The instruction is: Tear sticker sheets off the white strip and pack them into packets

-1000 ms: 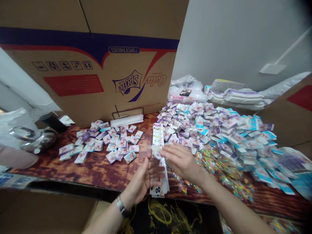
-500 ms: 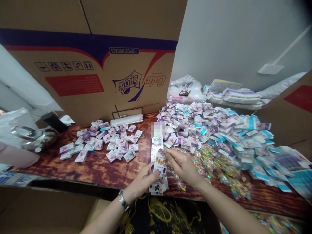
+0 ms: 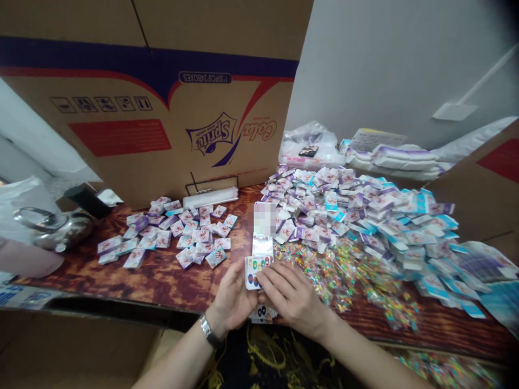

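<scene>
A small printed sticker sheet (image 3: 253, 266), white with rows of coloured nail-shaped pictures, is between my hands, folded into a short pad. My left hand (image 3: 235, 298) supports its left side and underside, its thumb along the edge. The fingers of my right hand (image 3: 290, 294) press down over its right part. Beneath lies a stack of long sticker strips (image 3: 263, 246), whose near end shows below my hands. Right beside my right hand spreads a heap of clear packets with colourful candy (image 3: 336, 270).
Small purple and blue boxes (image 3: 203, 235) lie in a group at left; a bigger pile of boxes (image 3: 389, 216) fills the right. A large carton (image 3: 170, 129) stands behind. A metal kettle (image 3: 60, 229) is far left. The table's front edge (image 3: 162, 312) runs near my forearms.
The long strip I was holding has become a short folded pad. My right hand has come down and left, laying its fingers over it; my left hand has turned more palm-up underneath.
</scene>
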A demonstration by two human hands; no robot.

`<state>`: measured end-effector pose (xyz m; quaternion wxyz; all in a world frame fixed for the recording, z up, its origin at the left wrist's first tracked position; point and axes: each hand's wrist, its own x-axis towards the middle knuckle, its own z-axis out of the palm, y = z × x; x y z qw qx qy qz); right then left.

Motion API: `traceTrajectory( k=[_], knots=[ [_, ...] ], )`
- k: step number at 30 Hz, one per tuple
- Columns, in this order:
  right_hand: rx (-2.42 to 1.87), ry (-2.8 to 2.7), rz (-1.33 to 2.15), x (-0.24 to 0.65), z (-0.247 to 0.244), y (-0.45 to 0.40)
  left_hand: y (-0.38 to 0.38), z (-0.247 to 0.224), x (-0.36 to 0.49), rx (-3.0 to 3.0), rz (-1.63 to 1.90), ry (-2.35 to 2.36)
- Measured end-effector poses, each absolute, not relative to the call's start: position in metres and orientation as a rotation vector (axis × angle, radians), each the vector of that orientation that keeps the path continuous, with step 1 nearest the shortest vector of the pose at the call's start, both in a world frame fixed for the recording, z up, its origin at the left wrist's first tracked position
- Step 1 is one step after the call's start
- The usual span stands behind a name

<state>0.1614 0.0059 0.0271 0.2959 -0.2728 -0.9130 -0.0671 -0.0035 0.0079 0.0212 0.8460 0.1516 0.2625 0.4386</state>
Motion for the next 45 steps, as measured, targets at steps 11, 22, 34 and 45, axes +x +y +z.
traceTrajectory(
  k=[11, 22, 34, 45],
  knots=[
    [-0.801, -2.42, 0.087, 0.163, 0.027, 0.009, 0.008, 0.018, 0.001, 0.546, 1.129, 0.886],
    [-1.128, -2.121, 0.734, 0.162, 0.042, 0.027, 0.003, 0.014, -0.007, 0.914, 1.156, 0.966],
    [-1.194, -2.183, 0.605, 0.152, 0.017, 0.017, 0.001, -0.011, -0.012, 1.914, 1.178, 1.292],
    [-1.642, -2.24, 0.305, 0.242, 0.009, 0.106, 0.015, -0.006, -0.005, 1.539, 1.093, 1.255]
  ],
)
